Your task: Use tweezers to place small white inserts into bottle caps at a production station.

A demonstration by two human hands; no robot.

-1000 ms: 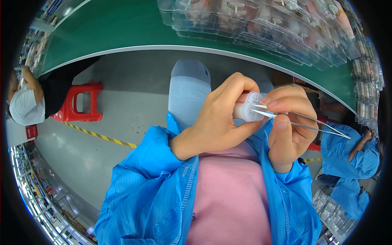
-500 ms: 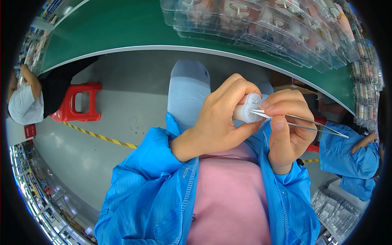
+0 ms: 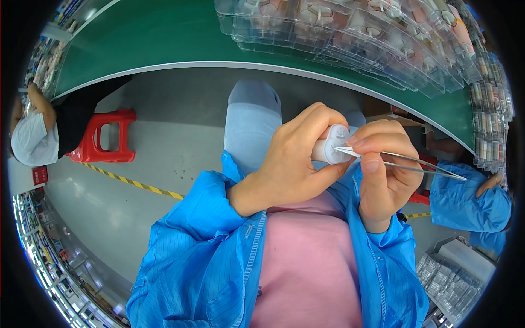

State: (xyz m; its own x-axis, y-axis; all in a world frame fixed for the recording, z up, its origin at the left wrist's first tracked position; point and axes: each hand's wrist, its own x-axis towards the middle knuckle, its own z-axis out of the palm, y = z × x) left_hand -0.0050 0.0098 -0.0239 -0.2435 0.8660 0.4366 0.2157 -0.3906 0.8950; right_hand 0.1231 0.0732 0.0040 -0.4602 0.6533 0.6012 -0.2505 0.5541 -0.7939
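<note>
My left hand (image 3: 298, 158) is closed round a small white plastic part (image 3: 326, 150), its lobed end face turned toward the right. Fingers hide most of the part's body. In my right hand (image 3: 385, 164) is a pair of metal tweezers (image 3: 421, 163), gripped between thumb and fingers. The pale tips of the tweezers touch or nearly touch the end face of the white part; whether they pinch anything there is too small to tell. Both hands are close together above my lap, short of the table edge.
A green table (image 3: 158, 35) with a pale edge runs across the top. Stacked clear plastic trays (image 3: 350, 46) holding small parts stand on it at the right. A red stool (image 3: 106, 136) and a person in white (image 3: 37, 136) are at left; a person in blue (image 3: 465, 197) is at right.
The rear end of the tweezers has dipped or shifted very slightly in my right hand. My left hand stays put with the white part. The co-worker in blue has shifted a little.
</note>
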